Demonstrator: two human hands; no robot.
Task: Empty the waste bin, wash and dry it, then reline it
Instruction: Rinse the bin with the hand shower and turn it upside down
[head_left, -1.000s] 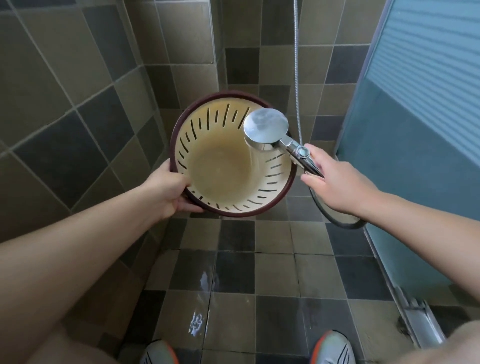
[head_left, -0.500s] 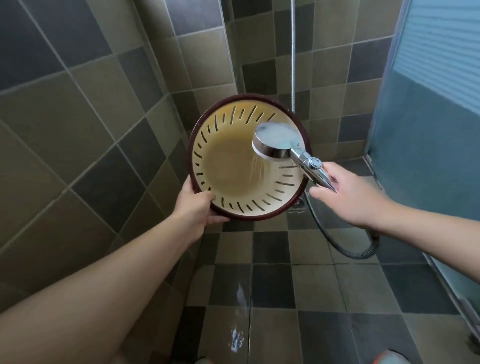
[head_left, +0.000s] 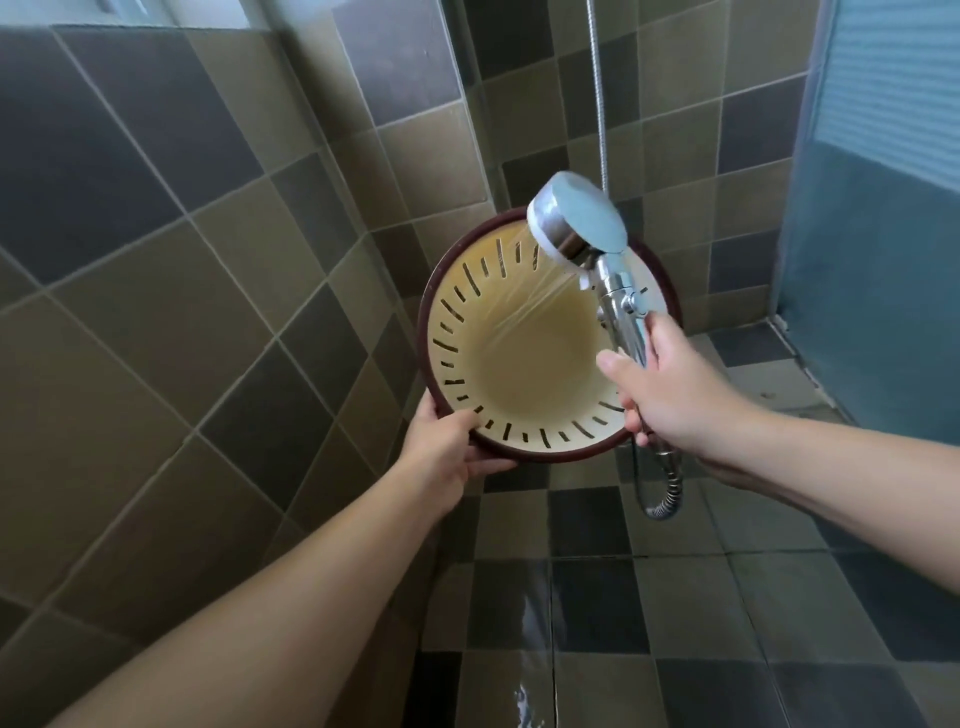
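The left hand (head_left: 441, 447) has its grip curled over the lower-left rim of the round cream plastic waste bin with slotted walls and a dark red rim (head_left: 524, 374), tilting its open mouth toward the camera above the wet tiled floor (head_left: 597, 613). Just right of that grip, the right hand (head_left: 670, 395) is wrapped round the handle of the chrome shower head (head_left: 576, 223), which sprays water into the bin; its metal hose (head_left: 667, 493) loops below the wrist.

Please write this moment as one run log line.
step: washing | left hand: holds waste bin rim | right hand: grips shower head | water: spraying inside bin
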